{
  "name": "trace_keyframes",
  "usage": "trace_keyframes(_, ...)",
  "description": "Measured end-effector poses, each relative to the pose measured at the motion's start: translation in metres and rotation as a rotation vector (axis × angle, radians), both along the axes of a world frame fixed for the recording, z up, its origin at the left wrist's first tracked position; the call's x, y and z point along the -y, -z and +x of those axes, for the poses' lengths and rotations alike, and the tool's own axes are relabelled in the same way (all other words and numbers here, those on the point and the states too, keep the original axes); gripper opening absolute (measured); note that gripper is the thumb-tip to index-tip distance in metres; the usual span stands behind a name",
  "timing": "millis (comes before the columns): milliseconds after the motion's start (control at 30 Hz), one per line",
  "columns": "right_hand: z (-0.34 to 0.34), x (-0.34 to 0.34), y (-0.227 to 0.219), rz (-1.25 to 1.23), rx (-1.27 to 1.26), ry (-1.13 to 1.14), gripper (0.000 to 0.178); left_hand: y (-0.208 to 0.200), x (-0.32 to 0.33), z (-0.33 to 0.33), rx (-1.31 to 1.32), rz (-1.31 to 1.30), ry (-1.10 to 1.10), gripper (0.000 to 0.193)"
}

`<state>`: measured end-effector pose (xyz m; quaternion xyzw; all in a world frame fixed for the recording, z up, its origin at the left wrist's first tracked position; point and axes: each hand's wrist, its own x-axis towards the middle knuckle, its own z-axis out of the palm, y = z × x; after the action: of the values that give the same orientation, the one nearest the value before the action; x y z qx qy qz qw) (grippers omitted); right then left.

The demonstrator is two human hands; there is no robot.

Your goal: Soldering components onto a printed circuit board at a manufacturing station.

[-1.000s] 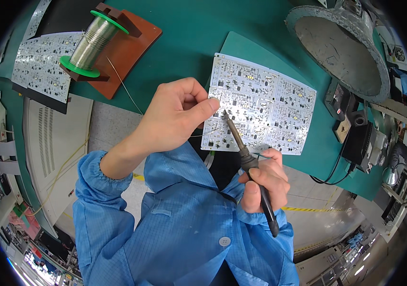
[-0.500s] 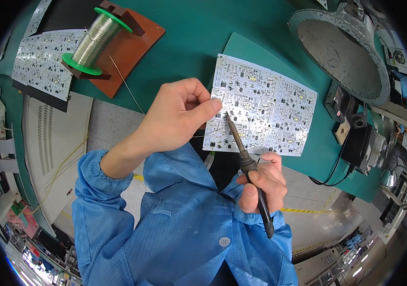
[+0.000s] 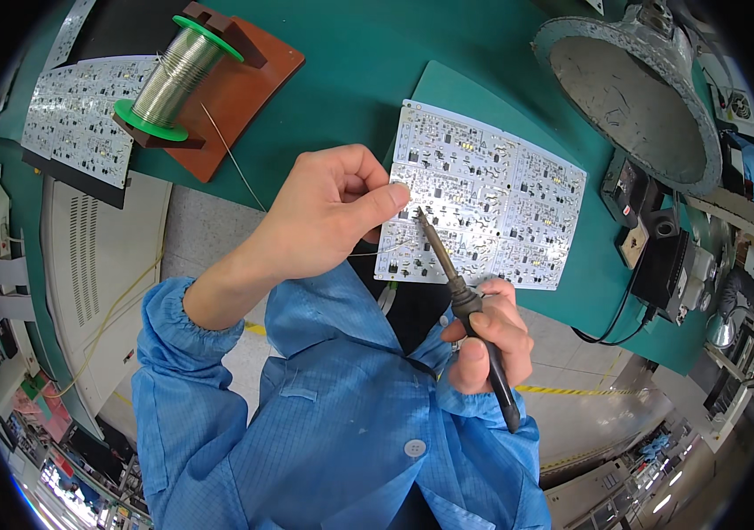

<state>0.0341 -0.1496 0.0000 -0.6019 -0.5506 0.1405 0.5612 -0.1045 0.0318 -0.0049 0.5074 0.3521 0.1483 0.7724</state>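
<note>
My left hand (image 3: 328,208) is closed in a pinch over the left edge of a white printed circuit board (image 3: 531,208). Solder wire (image 3: 240,168) runs from its spool behind my left wrist and comes out over the board's lower left; the part at my fingertips is hidden. In my closed right hand (image 3: 496,340) a soldering iron (image 3: 465,300) slants up to the left. Its tip is at the board's surface, just right of my left thumb tip. Small dark components cover the board, which lies partly over a green sheet (image 3: 434,84).
The spool of solder (image 3: 178,79), with green rims, sits on a brown stand (image 3: 249,97) at far left. More circuit boards (image 3: 86,115) lie beside it. At right a large grey hood (image 3: 629,102) overhangs the green bench (image 3: 333,62), near a black box (image 3: 659,269) with a cable.
My right hand has swung the soldering iron's handle slightly right, while its tip stays at nearly the same spot. My left hand and the board have barely moved.
</note>
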Motion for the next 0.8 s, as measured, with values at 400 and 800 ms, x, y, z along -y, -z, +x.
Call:
trace_keyframes(400,0.039,0.003,0.008,-0.206,0.673,0.117,0.060,-0.004,-0.002,0.001,-0.029,-0.020,-0.006,0.019)
trace_keyframes(800,0.047,0.000,0.015,-0.167,0.711,0.166,0.051,-0.014,0.006,-0.021,-0.096,0.353,0.075,0.013)
